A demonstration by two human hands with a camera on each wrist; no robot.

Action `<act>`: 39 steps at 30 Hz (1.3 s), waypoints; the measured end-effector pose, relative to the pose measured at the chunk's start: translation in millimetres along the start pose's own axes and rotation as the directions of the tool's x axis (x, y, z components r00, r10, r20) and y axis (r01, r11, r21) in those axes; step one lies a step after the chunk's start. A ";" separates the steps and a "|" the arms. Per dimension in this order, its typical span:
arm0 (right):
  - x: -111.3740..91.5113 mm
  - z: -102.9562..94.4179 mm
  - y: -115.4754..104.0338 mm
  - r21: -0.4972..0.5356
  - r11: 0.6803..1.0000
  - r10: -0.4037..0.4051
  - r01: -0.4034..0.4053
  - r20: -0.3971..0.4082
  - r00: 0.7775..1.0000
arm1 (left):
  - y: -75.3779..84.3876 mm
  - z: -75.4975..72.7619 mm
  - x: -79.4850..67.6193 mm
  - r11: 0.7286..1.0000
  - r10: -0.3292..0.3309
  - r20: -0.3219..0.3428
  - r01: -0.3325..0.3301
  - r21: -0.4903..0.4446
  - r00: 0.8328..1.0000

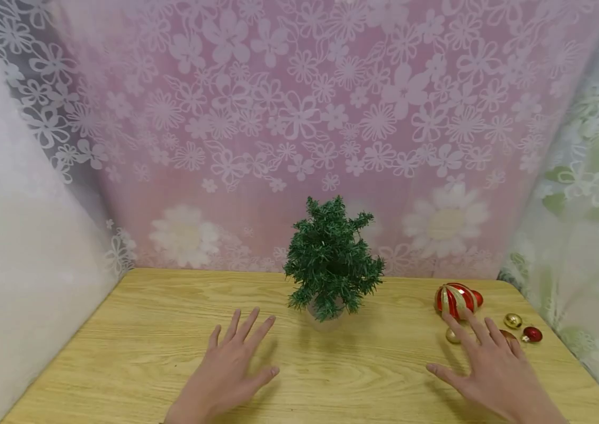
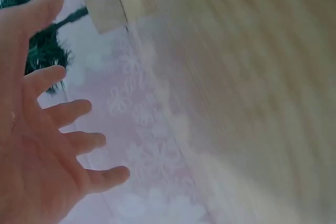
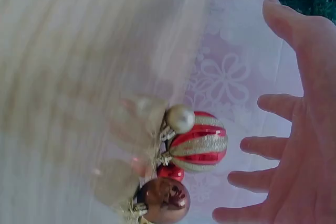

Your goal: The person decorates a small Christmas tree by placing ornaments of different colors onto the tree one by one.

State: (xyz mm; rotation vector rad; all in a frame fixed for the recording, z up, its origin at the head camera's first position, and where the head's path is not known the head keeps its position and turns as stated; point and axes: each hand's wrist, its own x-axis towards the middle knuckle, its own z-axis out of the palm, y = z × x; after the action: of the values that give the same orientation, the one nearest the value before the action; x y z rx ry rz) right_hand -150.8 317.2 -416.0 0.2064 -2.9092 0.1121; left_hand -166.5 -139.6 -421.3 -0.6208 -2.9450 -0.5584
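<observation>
A wood-grained table [image 1: 352,377] carries a tree [image 1: 333,256] and baubles [image 1: 458,299].

L hand [image 1: 229,368] up in the air, palm dn, fingers spread & nearly straight, thumb angled inward! R hand [image 1: 498,368] mirrors it, fingers fanned, thumb pointing twd the L. Both hover well apart, wrists low in head view.

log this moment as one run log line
left hand: spread, holding nothing | right hand: spread, holding nothing, near striped ornament | small green tree: upright on table, visibly undecorated | smaller ornaments: near striped one
</observation>
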 end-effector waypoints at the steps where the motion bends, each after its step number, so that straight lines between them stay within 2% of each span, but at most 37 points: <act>1: 0.7 -1.2 2.3 0.000 1.000 -0.005 0.005 -0.004 1.000 | 2.4 1.3 3.7 1.000 0.021 0.001 -0.021 0.000 1.000; 7: 3.5 -7.7 18.7 0.008 1.000 -0.013 0.013 -0.033 0.999 | 17.0 9.1 22.3 0.990 0.137 0.018 -0.137 0.009 0.990; 14: 4.3 -8.7 43.2 0.023 1.000 0.016 -0.015 -0.029 0.999 | 31.5 17.5 37.1 0.976 0.209 0.019 -0.210 0.059 0.978; 22: 5.5 -2.9 60.6 0.017 1.000 0.019 -0.018 -0.035 0.999 | 47.0 21.4 44.7 0.970 0.215 0.055 -0.220 0.104 0.975; 26: 7.2 -2.9 64.4 0.028 0.999 0.018 -0.018 -0.003 1.000 | 49.8 18.3 46.4 0.980 0.193 0.060 -0.196 0.048 0.979; 29: 7.9 -2.2 68.4 0.035 0.999 0.014 -0.015 0.023 1.000 | 51.1 14.6 47.0 0.984 0.178 0.035 -0.178 -0.004 0.983; 32: 8.9 -0.7 72.5 0.030 0.999 0.017 -0.018 0.056 0.998 | 52.8 11.8 46.9 0.983 0.184 -0.021 -0.184 -0.006 0.983; 35: 8.9 0.6 75.5 0.024 1.000 0.015 -0.017 0.089 0.996 | 54.4 10.2 46.0 0.982 0.189 -0.137 -0.191 -0.002 0.972; 37: 8.7 0.9 76.5 0.022 1.000 0.018 -0.021 0.106 0.994 | 55.4 8.8 46.1 0.980 0.195 -0.258 -0.201 0.003 0.946; 39: 8.5 0.8 77.3 0.022 0.999 0.028 -0.031 0.126 0.992 | 56.1 6.9 47.2 0.977 0.197 -0.390 -0.212 0.004 0.899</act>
State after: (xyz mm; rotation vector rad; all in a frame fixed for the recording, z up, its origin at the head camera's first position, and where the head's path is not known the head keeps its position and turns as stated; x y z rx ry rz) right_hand -170.7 392.3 -419.5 0.1807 -3.0385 0.1433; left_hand -187.0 -71.6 -401.8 -0.7181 -2.4672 -0.6336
